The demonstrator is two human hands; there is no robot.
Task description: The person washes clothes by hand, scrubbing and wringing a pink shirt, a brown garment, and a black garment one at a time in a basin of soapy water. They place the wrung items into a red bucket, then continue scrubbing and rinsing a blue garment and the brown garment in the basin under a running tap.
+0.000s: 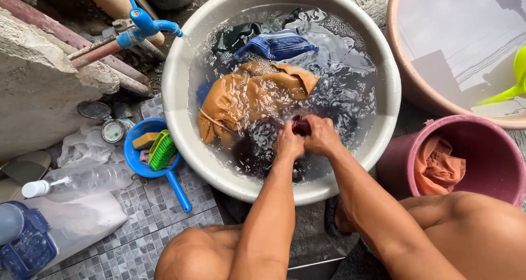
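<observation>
Grey plastic basin (181, 66) sits centre frame, full of soapy water with clothes soaking in it. Both hands work at its near edge, wrists at the waterline. Left hand (289, 143) and right hand (323, 136) are pressed together, fingers of both curled tight around a bunched dark maroon cloth (300, 125). The cloth sits between the two fists, near side of the basin, partly above water. Rest of it trails down into the water below the hands; cannot tell how far.

Other laundry in the basin: tan garment (246, 96) floating left of centre, ballooned with air; blue garment (276, 44) at the far side; dark fabric (238, 35) beyond that, mostly submerged.

Blue tap (143, 24) on a pipe hangs over the far-left rim of the basin.

Left of the basin, on grey tiled floor (142, 241): blue dipper (143, 154) holding a green scrub brush (161, 150) and a yellow bar of soap (145, 140). Near that, a clear plastic bottle (82, 179) lying on its side, and crumpled plastic bags.

Right of the basin: maroon bucket (482, 148) with orange cloth (435, 168) inside. Far right, a large pink tub (405, 77) of clear water with a yellow-green scoop (507, 91) floating at its edge.

Person's bare knees at the near edge of frame.
</observation>
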